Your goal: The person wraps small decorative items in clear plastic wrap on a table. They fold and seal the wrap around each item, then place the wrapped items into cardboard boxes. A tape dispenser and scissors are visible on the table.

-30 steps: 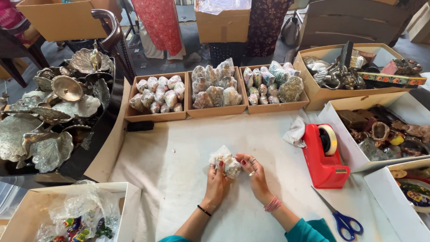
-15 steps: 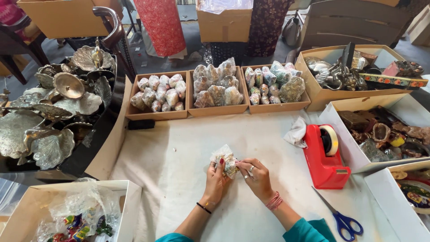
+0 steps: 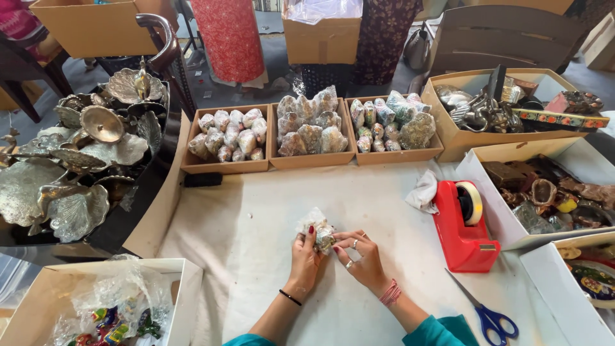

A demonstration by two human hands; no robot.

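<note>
Both hands meet at the table's near middle on one small packet, an object wrapped in clear film, held just above the cloth.

Risks, judged from this frame:
- Wrap looks loose and crumpled at the top. If the fingers slacken, the film could spring open and the wrap come undone.
- Packet is held by fingertips only. A slip would drop it onto the cloth; whether the contents are fragile cannot be told.
- Tape dispenser sits to the right of the right hand, well apart; scissors lie further right and nearer the person. Reaching for either leaves one hand alone on the packet, the likeliest cause of unwrapping.

Hands:
- Left hand: fingers curled, thumb up against the packet's left side, clamped on it. Nearly closed.
- Right hand: fingers bent, tips pinching the packet's right lower edge. Partly closed, touching the packet; rings on two fingers.
- Hands together, fingertips almost touching one another around the packet.

Surroundings: three trays of similar wrapped packets stand beyond the hands. Metal dishes are piled far left. A white box with plastic bags is near left, beside the left forearm. Boxes of mixed ornaments lie right of the dispenser.
</note>
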